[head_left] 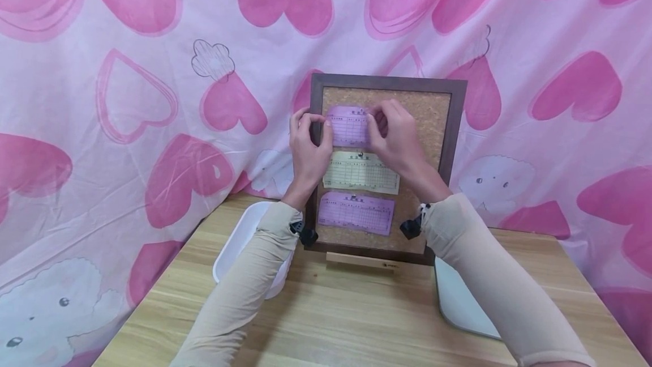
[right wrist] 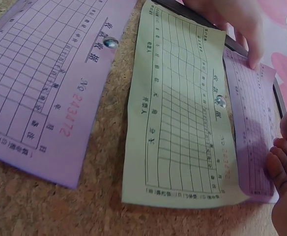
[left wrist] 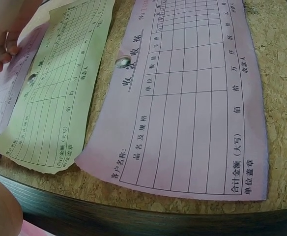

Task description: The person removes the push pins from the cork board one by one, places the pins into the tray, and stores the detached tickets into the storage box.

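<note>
A purple receipt slip (head_left: 348,131) lies at the top of a dark-framed corkboard (head_left: 428,120). My left hand (head_left: 309,143) holds its left edge, thumb and forefinger close together there. At its upper right edge my right hand (head_left: 399,136) pinches with curled fingers, partly hiding that side. Lower on the board, a pale green receipt slip (head_left: 359,174) hangs from a round metal pin (right wrist: 221,101). Lowest is another purple receipt slip (head_left: 354,215), with a metal pin (left wrist: 123,61) near its heading. The left wrist view shows these lower slips' edges curling off the cork.
The board leans on a small wooden stand (head_left: 356,261) on the wood-grain table (head_left: 326,310). A white plastic tray (head_left: 231,248) is left, behind my left forearm. On the right, a pale flat panel (head_left: 460,299) is partly under my sleeve. Behind hangs a pink heart-patterned cloth (head_left: 336,50).
</note>
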`<state>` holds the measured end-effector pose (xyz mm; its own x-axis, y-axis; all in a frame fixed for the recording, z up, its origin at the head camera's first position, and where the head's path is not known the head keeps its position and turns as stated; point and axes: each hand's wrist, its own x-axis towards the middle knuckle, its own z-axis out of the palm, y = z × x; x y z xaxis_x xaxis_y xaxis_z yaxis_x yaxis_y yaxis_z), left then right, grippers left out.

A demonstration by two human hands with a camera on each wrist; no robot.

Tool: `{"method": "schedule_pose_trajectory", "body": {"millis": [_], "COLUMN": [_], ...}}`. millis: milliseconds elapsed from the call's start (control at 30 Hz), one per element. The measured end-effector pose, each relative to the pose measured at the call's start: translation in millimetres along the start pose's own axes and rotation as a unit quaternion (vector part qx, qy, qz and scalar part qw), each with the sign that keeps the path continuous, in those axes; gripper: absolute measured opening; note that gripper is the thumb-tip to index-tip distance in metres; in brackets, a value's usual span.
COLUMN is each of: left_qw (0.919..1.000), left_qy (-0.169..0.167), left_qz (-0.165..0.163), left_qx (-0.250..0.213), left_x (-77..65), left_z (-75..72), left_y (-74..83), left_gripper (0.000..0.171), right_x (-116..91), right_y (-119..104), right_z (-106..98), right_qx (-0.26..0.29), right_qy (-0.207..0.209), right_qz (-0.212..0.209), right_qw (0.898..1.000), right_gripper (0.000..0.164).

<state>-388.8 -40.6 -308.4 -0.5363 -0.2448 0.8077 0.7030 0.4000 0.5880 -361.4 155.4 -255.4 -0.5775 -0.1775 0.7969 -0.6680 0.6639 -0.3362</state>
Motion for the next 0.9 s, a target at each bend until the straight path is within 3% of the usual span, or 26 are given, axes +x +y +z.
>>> {"method": "schedule_pose_trajectory", "body": {"millis": [433,900], "left_qw": [0.9998,0.9997], "left_qy": [0.013,0.018], "left_qz": [-0.013,0.000], "left_qx": [-0.008,-0.017], "left_x": [-2.1,-5.9], "left_z": [-0.4,-8.3], "left_y": [3.4,5.7], "left_gripper": [0.017,0.014], "right_x": [-13,-38], "right_y": [8,26], "right_z": [-19,-37], "right_qx": [0.014,0.024], "right_qy": [0.032,0.085], "right_qz": [0.014,0.008], "right_qw": [0.999,0.996], "right_gripper": [0.014,0.017]}}
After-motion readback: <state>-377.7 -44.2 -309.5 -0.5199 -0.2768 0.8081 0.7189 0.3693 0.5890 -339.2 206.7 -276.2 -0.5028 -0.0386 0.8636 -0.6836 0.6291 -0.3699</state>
